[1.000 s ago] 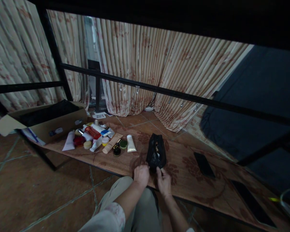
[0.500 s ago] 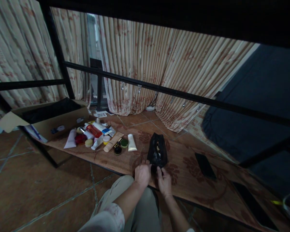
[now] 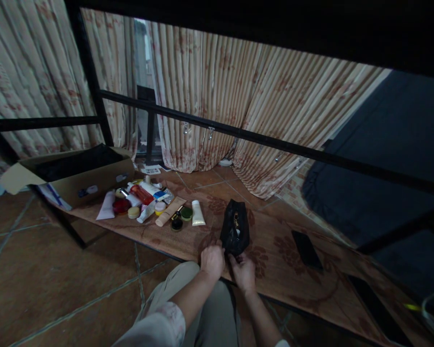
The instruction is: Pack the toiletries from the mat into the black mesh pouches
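A black pouch (image 3: pixel 234 224) lies on the patterned bench top, its mouth parted with a gold-coloured zipper or chain and something pale showing inside. My left hand (image 3: pixel 212 260) is closed at the pouch's near left corner. At the near right corner, my right hand (image 3: pixel 243 271) pinches the pouch's edge between thumb and fingers. To the left of the pouch lies a white tube with a gold cap (image 3: pixel 197 213). Beyond it are a beige tube (image 3: pixel 170 212), a green-lidded round jar (image 3: pixel 186 214) and a small black jar (image 3: pixel 176 223).
Several cosmetics, among them a red bottle (image 3: pixel 142 194) and a lilac tube (image 3: pixel 107 206), are piled beside an open cardboard box (image 3: pixel 94 182). Two dark flat phone-like slabs (image 3: pixel 307 249) lie to the right. A black metal bar (image 3: pixel 217 127) crosses behind the bench.
My right hand has shifted slightly left and curled its fingers at the pouch's near end. The pouch's near end has lifted or spread a little, and the view has moved slightly.
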A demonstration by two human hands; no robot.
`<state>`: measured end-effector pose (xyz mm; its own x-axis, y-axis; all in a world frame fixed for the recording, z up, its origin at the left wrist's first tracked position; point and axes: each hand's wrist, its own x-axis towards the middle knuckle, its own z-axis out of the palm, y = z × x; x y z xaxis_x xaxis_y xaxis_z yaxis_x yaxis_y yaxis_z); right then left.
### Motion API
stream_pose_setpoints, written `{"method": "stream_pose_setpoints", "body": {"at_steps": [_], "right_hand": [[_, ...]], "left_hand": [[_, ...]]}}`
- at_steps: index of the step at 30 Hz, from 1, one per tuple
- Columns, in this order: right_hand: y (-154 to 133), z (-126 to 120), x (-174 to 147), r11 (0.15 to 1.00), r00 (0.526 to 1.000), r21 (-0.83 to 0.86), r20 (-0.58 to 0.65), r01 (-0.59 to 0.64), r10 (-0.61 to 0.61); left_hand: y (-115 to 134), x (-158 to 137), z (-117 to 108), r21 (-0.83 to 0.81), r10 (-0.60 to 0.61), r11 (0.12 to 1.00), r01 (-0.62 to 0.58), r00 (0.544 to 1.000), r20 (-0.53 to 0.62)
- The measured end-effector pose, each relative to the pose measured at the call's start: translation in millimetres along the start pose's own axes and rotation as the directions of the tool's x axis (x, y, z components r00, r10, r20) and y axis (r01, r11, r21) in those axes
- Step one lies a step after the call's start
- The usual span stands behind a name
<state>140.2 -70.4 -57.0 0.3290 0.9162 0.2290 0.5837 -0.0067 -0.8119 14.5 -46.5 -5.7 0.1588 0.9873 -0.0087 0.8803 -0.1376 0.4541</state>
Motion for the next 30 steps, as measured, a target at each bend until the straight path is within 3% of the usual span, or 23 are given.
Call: {"method": "stream_pose_setpoints", "body": {"at_steps": [10,30], "right_hand": [[-2.6,-0.3,-0.4,0.999,1.0,-0.036,0.008,0.016,-0.016],[-3.7,-1.6,-0.3,0.988,0.999,-0.15,0.013,0.037,-0.036]], "left_hand": [[-2.4,2.1,-0.7,0.011,-0.096,0.995,0.095,0.988,0.125],[-2.5,4.3,2.3,0.039,-0.1,0.995,0.095,0.986,0.13]]}}
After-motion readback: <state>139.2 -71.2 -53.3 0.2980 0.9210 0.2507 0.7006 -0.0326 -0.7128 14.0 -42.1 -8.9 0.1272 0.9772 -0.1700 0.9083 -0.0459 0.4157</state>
